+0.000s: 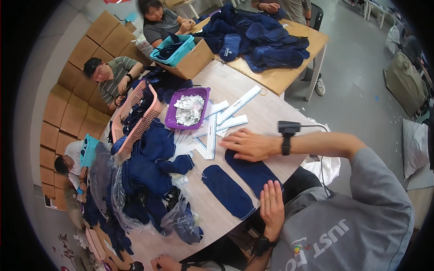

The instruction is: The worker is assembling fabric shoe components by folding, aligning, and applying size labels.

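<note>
My right hand (249, 143), with a small black device strapped at the wrist, reaches across the far end of a long navy fabric piece (254, 173). Its fingers are spread and lie flat. At the near end of the same piece rests my left hand (272, 205), fingers straight and close together, a black band on its wrist. Neither hand grips the cloth. Just to the left, a second navy fabric piece (228, 192) with rounded ends lies flat on the table. White rulers (211, 137) with blue markings lie crossed beyond my right fingertips.
A purple basket (169, 118) holds white paper scraps. Behind it stands a pink basket (156, 101) of dark cloth. Navy fabric and clear plastic bags (115, 189) heap at left. A co-worker's hand (165, 263) is at the bottom edge. Other people sit around the tables.
</note>
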A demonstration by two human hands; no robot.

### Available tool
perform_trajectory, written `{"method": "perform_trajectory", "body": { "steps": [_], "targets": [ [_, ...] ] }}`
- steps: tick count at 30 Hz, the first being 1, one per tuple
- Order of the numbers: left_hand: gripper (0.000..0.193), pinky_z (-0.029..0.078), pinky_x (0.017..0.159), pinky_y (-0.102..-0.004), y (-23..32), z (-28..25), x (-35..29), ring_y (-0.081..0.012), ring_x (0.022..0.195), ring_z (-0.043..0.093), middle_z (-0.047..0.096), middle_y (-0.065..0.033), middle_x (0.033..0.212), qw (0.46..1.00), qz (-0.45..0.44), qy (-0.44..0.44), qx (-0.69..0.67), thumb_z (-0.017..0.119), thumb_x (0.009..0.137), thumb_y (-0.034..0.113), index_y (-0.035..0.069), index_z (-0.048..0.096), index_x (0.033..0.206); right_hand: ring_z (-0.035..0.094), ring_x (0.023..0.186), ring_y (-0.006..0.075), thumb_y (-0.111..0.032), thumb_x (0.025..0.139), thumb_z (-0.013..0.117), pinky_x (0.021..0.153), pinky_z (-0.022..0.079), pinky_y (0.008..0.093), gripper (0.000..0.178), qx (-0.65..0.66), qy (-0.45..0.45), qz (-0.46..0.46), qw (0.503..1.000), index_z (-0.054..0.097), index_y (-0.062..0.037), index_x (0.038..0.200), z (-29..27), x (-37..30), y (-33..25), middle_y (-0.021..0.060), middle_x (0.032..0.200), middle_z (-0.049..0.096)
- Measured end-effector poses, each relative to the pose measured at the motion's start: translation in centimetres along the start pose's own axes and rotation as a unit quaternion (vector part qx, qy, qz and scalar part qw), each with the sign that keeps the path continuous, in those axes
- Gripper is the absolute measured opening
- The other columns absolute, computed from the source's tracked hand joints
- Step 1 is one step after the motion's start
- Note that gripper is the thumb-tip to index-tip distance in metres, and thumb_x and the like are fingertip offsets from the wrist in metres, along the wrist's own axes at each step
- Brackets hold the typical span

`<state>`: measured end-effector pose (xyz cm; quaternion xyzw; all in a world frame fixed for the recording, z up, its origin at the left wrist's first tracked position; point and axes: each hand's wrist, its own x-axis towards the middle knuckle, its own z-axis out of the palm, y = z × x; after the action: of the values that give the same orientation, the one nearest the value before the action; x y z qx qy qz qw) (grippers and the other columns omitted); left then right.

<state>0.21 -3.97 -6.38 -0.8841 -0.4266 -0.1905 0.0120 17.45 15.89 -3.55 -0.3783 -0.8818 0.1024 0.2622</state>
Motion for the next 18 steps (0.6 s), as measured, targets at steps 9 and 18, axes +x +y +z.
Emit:
{"method": "perform_trajectory", "body": {
  "steps": [9, 18],
  "targets": [
    [0.034, 0.058, 0.097, -0.0434, -0.9, -4.8, 2.4, -0.0357, 0.113, 0.073, 0.075, -0.0206, 0.118, 0.97, -0.083, 0.112, -0.2, 0.059, 0.091, -0.006, -0.004, 0.071, 0.122, 0.034, 0.146, 0.0409, -0.009, 0.074, 0.081, 0.12, 0.027, 0.055, 0.082, 0.091, -0.131, -0.001, 0.987, 0.052, -0.0107, 0.151, -5.4, -5.6, -2.6, 0.0216, 0.159, 0.036],
    [0.032, 0.051, 0.079, -0.034, -1.7, -8.7, 0.8, -0.0235, 0.082, 0.061, 0.063, -0.0147, 0.098, 0.862, -0.312, 0.206, -0.343, 0.067, 0.09, -0.002, -0.002, 0.058, 0.121, 0.06, 0.111, 0.0297, -0.007, 0.073, 0.069, 0.1, 0.044, 0.0439, 0.011, 0.196, -0.055, 0.011, 0.979, 0.062, -0.0046, 0.082, -5.4, -1.4, 1.3, 0.0149, 0.111, 0.067]
  ]
}}
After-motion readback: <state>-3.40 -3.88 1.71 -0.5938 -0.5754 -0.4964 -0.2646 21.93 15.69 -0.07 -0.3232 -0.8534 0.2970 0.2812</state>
